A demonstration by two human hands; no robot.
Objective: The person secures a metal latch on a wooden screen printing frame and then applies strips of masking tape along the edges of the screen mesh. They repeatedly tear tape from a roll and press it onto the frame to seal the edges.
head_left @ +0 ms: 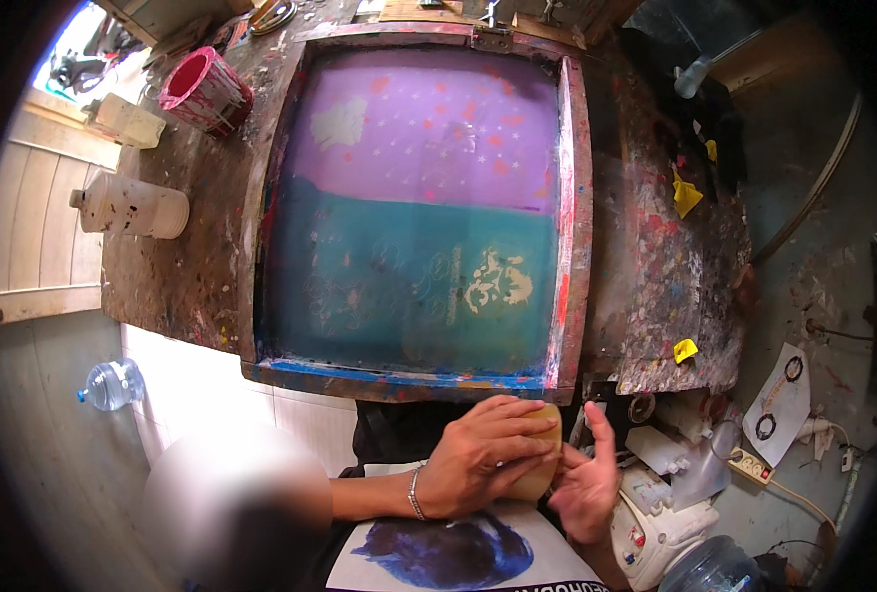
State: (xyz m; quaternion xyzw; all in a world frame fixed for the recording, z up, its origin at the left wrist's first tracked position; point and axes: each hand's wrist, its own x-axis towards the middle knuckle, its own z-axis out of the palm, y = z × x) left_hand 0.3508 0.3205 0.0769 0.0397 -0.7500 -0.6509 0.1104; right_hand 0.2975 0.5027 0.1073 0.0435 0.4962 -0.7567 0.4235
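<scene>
A person's 2 bare hands meet low at the centre, close to the body. The left hand (488,449), with a silver chain bracelet (416,493) at its wrist, curls over a smooth, tan, round-edged object (534,481), perhaps a roll of tape. The right hand (588,483) is spread wide at the object's right side, fingers apart; whether it touches is unclear. A firm left grip, with the right fingers steadying the free edge, would probably handle it best, kept away from the mesh.

Just beyond the hands, a large, paint-smeared wooden screen frame (574,227) lies on a stained brown counter (187,286). Its near rail is the closest obstacle. Inside it, a mesh panel (409,237) is purple with white stars above, teal with pale floral shapes below.

Left of the frame stand a red-dripped paint bucket (206,94) and a translucent white plastic jug (142,205). On the right lie a crumpled yellow scrap (687,195) and, nearer, a smaller yellow scrap (685,350). Below the counter's right end, a white power strip (751,466) and its cord crowd elbow room.
</scene>
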